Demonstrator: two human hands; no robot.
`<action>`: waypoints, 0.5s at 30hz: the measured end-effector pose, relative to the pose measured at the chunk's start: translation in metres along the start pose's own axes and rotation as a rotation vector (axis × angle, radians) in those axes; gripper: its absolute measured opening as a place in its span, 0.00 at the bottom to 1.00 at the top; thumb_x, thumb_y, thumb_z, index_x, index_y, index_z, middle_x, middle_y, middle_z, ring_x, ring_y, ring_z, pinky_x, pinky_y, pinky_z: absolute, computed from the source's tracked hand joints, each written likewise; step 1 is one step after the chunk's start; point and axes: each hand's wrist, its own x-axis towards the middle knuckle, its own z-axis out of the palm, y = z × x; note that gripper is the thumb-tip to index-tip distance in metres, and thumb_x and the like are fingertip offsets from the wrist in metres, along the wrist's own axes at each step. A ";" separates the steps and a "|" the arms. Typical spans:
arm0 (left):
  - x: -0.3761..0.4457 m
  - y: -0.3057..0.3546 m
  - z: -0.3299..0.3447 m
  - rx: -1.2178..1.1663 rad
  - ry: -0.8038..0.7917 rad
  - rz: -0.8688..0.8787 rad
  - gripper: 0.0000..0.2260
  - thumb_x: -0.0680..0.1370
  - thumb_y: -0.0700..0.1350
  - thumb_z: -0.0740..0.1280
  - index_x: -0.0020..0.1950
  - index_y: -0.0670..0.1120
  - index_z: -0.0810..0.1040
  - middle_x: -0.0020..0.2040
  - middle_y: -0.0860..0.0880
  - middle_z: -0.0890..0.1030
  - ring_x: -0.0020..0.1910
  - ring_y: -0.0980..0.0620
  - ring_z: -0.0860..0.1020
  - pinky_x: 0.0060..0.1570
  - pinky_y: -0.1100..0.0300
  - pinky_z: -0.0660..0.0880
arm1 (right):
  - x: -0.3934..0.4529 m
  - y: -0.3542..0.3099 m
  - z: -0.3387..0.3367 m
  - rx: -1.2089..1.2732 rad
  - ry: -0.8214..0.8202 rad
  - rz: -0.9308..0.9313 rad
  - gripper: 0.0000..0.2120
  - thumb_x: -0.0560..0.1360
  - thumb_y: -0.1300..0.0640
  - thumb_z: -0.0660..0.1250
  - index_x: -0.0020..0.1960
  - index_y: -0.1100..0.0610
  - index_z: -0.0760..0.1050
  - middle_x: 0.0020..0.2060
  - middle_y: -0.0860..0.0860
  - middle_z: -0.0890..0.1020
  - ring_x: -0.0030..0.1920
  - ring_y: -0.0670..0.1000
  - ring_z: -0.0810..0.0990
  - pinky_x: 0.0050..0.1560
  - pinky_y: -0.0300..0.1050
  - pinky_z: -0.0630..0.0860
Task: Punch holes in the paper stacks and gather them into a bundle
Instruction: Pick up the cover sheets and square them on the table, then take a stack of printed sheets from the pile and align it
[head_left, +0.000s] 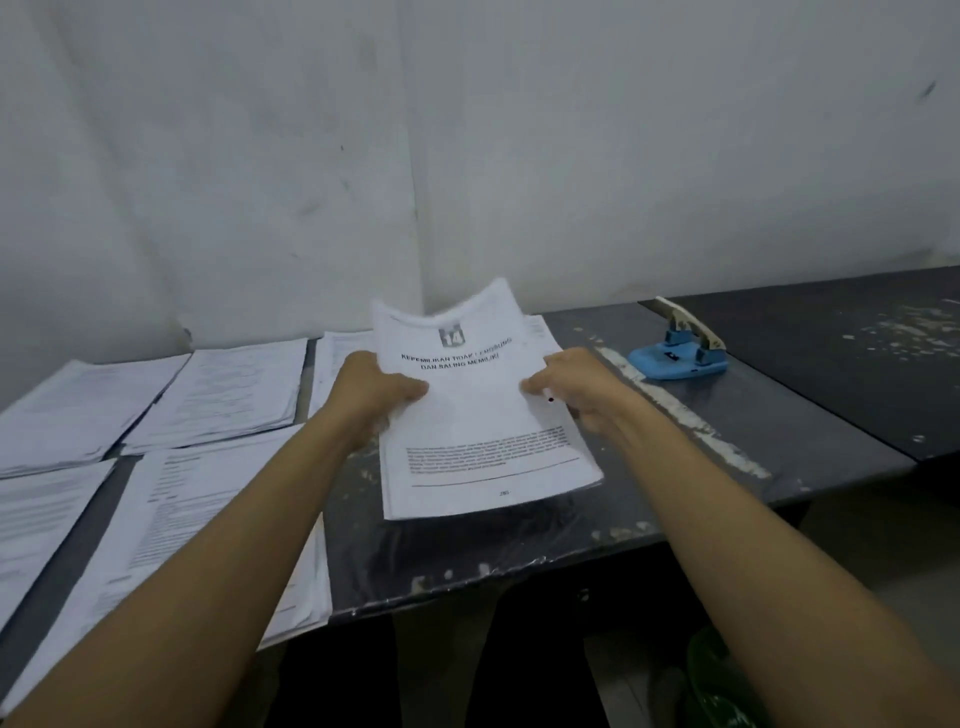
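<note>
1. A paper stack (483, 415), its top sheet numbered 14, is held over the dark table (675, 457), its far edge lifted and blurred.
2. The left hand (371, 397) grasps its left edge, thumb on top.
3. The right hand (576, 389) grasps its right edge, beside a punched hole.
4. A blue hole punch (678, 351) sits well right of the right fingers.
5. More paper stacks (223, 395) lie left of the left fingers.

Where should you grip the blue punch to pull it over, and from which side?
Grip the punch by its low blue base, coming from the right. The lever slopes up towards the wall, so lifting by it would probably just swing it; the base sits flat and clear of the papers.
</note>
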 end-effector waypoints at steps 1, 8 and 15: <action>-0.004 -0.005 -0.002 0.061 0.007 -0.038 0.09 0.72 0.34 0.75 0.41 0.43 0.77 0.34 0.51 0.83 0.27 0.55 0.81 0.20 0.67 0.72 | -0.003 0.003 0.006 -0.037 -0.013 0.042 0.06 0.71 0.66 0.74 0.47 0.64 0.81 0.46 0.57 0.85 0.45 0.57 0.85 0.43 0.47 0.81; -0.012 -0.042 -0.014 0.387 -0.043 -0.186 0.13 0.68 0.37 0.77 0.45 0.39 0.74 0.42 0.39 0.79 0.35 0.44 0.76 0.32 0.58 0.70 | -0.014 0.024 0.047 -0.300 -0.101 0.101 0.11 0.67 0.67 0.77 0.35 0.62 0.74 0.41 0.59 0.83 0.42 0.57 0.83 0.41 0.48 0.80; -0.013 -0.061 -0.014 0.705 -0.063 -0.117 0.20 0.65 0.42 0.78 0.53 0.37 0.80 0.49 0.41 0.84 0.42 0.44 0.81 0.39 0.54 0.79 | -0.008 0.036 0.069 -0.524 -0.038 0.073 0.21 0.62 0.63 0.80 0.30 0.57 0.66 0.29 0.51 0.72 0.27 0.49 0.71 0.24 0.39 0.62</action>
